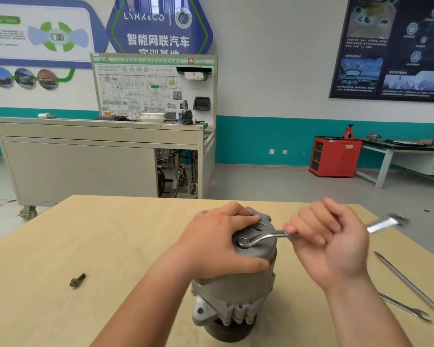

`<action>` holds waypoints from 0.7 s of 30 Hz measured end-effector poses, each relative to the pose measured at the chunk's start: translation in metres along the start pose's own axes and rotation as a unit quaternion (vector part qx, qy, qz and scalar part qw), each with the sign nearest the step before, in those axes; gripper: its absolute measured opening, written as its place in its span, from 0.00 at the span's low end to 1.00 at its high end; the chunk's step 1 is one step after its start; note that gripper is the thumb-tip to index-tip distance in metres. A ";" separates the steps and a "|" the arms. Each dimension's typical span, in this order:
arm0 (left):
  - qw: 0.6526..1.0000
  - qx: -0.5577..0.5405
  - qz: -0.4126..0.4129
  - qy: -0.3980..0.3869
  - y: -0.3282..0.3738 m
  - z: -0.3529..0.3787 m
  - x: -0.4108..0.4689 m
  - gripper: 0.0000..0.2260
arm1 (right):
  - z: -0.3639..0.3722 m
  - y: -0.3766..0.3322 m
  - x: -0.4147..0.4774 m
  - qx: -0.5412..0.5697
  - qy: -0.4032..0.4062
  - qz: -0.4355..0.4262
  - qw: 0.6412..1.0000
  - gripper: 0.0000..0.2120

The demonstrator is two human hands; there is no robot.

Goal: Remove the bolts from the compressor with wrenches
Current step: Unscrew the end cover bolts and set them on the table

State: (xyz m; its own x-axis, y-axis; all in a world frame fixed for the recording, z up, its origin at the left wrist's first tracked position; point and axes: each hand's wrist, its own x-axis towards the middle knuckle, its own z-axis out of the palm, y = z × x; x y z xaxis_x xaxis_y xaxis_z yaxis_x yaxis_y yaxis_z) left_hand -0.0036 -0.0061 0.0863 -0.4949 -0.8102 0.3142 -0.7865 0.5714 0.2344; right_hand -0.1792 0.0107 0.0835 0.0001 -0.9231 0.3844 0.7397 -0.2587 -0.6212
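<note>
Compressor [236, 291] stands upright, mid worktop [110, 246]. Our left hand [216, 241]: grip closed round its top; we should press down hard. Right hand [331, 246]: grip closed round wrench [266, 237], ring end on bolt [243, 242]. We should hold ring flat, pull slow.

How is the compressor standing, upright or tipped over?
Upright. The compressor stands on end on the table, cover facing up; the left hand grips its top, where the right hand holds a wrench.

The blue hexagonal wall sign [158, 28] read "LYNK&CO" in white, and beneath it "智能网联汽车", with a further line half hidden. The training board [135, 88] showed "HV" above its wiring diagram. Print on the dark poster [391, 46] was illegible.
</note>
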 end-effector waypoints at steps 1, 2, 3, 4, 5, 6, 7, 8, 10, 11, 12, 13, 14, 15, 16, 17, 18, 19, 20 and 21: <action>1.000 -0.003 0.011 -0.005 -0.002 -0.002 0.001 0.44 | -0.002 -0.001 0.013 0.004 -0.005 0.042 0.999 0.18; 1.000 -0.005 0.017 -0.010 -0.004 -0.003 0.002 0.43 | -0.006 -0.002 0.027 -0.006 -0.001 0.080 0.997 0.15; 1.000 -0.002 0.018 -0.015 -0.004 -0.004 0.003 0.42 | -0.010 -0.001 0.038 -0.037 0.013 0.115 0.993 0.12; 1.000 0.002 0.007 -0.022 -0.004 -0.003 0.002 0.39 | -0.015 0.000 0.047 -0.090 0.035 0.140 0.985 0.10; 1.000 0.006 -0.008 -0.027 -0.004 -0.001 0.000 0.35 | -0.021 0.002 0.056 -0.150 0.059 0.148 0.976 0.09; 0.999 0.007 -0.022 -0.026 -0.004 0.000 -0.001 0.31 | -0.026 0.005 0.064 -0.207 0.084 0.140 0.965 0.11; 0.999 0.002 -0.033 -0.019 -0.004 0.002 -0.003 0.27 | -0.030 0.008 0.071 -0.270 0.108 0.124 0.949 0.15; 0.999 -0.008 -0.038 -0.009 -0.003 0.003 -0.004 0.23 | -0.032 0.011 0.078 -0.347 0.132 0.105 0.923 0.20; 0.999 -0.027 -0.036 0.013 0.000 0.005 -0.005 0.23 | -0.025 0.016 0.092 -0.515 0.141 0.066 0.843 0.23; 0.998 -0.039 -0.036 0.036 0.001 0.007 -0.006 0.26 | -0.018 0.019 0.100 -0.592 0.116 0.054 0.796 0.19; 0.995 -0.058 -0.050 0.061 0.001 0.008 -0.008 0.32 | -0.010 0.023 0.108 -0.662 0.084 0.052 0.743 0.15; 0.991 -0.077 -0.075 0.079 0.001 0.010 -0.012 0.37 | 0.000 0.026 0.115 -0.717 0.053 0.054 0.693 0.15; 0.986 -0.098 -0.101 0.089 -0.001 0.012 -0.016 0.41 | 0.011 0.031 0.121 -0.757 0.022 0.055 0.650 0.15; 0.982 -0.112 -0.125 0.082 -0.002 0.015 -0.020 0.44 | 0.022 0.038 0.126 -0.783 -0.014 0.053 0.620 0.15; 0.979 -0.125 -0.140 0.075 -0.002 0.018 -0.026 0.48 | 0.034 0.047 0.130 -0.797 -0.060 0.045 0.599 0.15; 0.976 -0.143 -0.147 0.076 -0.001 0.020 -0.030 0.51 | 0.047 0.056 0.130 -0.799 -0.108 0.040 0.590 0.14; 0.971 -0.169 -0.147 0.090 -0.001 0.022 -0.032 0.52 | 0.059 0.065 0.128 -0.791 -0.156 0.031 0.591 0.12; 0.964 -0.193 -0.143 0.113 -0.002 0.022 -0.034 0.49 | 0.071 0.072 0.124 -0.778 -0.204 0.032 0.594 0.11; 0.959 -0.211 -0.138 0.129 -0.003 0.023 -0.035 0.44 | 0.081 0.080 0.119 -0.766 -0.246 0.028 0.593 0.10; 0.954 -0.230 -0.141 0.131 -0.003 0.021 -0.037 0.39 | 0.091 0.084 0.111 -0.760 -0.287 0.022 0.582 0.10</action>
State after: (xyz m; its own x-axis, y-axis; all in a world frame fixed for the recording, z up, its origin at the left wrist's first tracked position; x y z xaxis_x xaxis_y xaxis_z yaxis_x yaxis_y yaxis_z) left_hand 0.0090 0.0192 0.0544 -0.1307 -0.9143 0.3833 -0.6000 0.3807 0.7036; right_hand -0.0556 -0.0873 0.1358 0.5446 -0.8040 0.2387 -0.7208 -0.5941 -0.3571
